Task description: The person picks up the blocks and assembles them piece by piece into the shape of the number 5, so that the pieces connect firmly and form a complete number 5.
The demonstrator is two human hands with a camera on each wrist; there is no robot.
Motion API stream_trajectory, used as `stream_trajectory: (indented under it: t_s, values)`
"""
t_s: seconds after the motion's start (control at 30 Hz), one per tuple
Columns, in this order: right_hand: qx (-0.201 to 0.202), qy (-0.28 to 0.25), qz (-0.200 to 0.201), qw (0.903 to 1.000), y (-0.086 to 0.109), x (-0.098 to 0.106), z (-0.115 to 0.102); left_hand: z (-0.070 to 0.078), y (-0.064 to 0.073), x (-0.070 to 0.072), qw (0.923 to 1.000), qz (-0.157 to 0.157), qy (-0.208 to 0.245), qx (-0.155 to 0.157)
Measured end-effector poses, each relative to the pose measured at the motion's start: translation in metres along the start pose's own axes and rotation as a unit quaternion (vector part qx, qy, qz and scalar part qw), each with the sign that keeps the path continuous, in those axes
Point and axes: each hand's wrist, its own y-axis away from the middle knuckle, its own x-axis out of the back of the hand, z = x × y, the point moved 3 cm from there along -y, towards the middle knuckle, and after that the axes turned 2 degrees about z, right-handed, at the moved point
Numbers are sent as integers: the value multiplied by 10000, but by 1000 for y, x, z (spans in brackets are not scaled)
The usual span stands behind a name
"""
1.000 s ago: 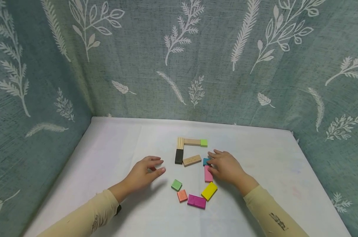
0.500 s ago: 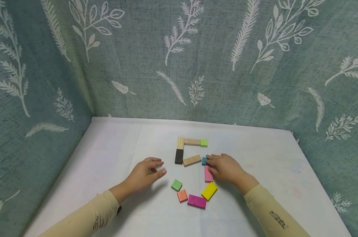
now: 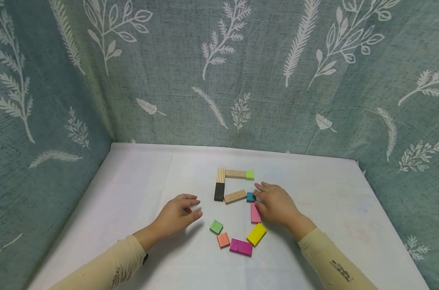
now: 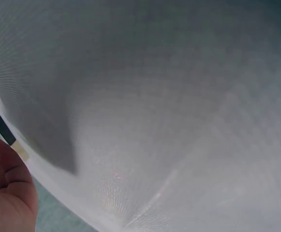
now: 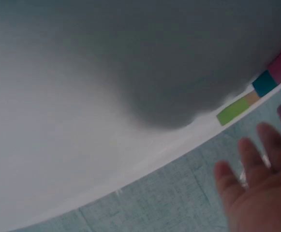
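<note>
My right hand [image 3: 276, 203] is beside the small blue block [image 3: 250, 197] and the pink block [image 3: 255, 212], its fingers relaxed and its fingertips right at the blue block's edge. In the right wrist view its fingers [image 5: 250, 157] are spread and hold nothing. My left hand [image 3: 177, 212] hovers over the cloth to the left, loosely curved around nothing. A black block [image 3: 219, 191] and a tan block [image 3: 235, 196] meet at a corner, and the blue block lies close to the tan one's right end. The yellow block [image 3: 256, 234] lies just below the pink one.
A magenta block [image 3: 241, 247], an orange block [image 3: 223, 240] and a green block [image 3: 216, 226] curve along the near side. Farther back lie a striped pale block [image 3: 221, 175], a long tan block [image 3: 235, 174] and a lime block [image 3: 250, 175]. Patterned curtains [image 3: 263, 112] border the white cloth [image 3: 306, 173].
The blue block has shifted slightly left, closer to the tan block. My right hand's fingers have drawn back from over it. The left hand has hardly moved.
</note>
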Motion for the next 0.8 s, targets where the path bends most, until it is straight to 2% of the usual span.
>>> stream_trajectory:
  t_s: [0.13, 0.27, 0.4, 0.57, 0.7, 0.8]
  values:
    - [-541, 26, 217, 9983, -5, 5, -5, -1, 1, 0, 10000, 37, -6, -23]
    - [-985, 168, -57, 9950, -14, 4, -9, -2, 1, -1, 10000, 51, 37, 2]
    - [-1252, 301, -395, 9909, -20, -1, -8, -1, 2, -4, 9999, 25, 97, -55]
    - [-1421, -30, -713, 9873, -21, -6, -4, -1, 3, -6, 9999, -8, 4, -125]
    - [-1377, -221, -929, 9859, -23, -6, -3, -4, 5, -5, 9999, 18, -77, -81]
    - [-1305, -229, -944, 9867, -23, -6, -3, -3, 5, -4, 10000, 34, -79, -46]
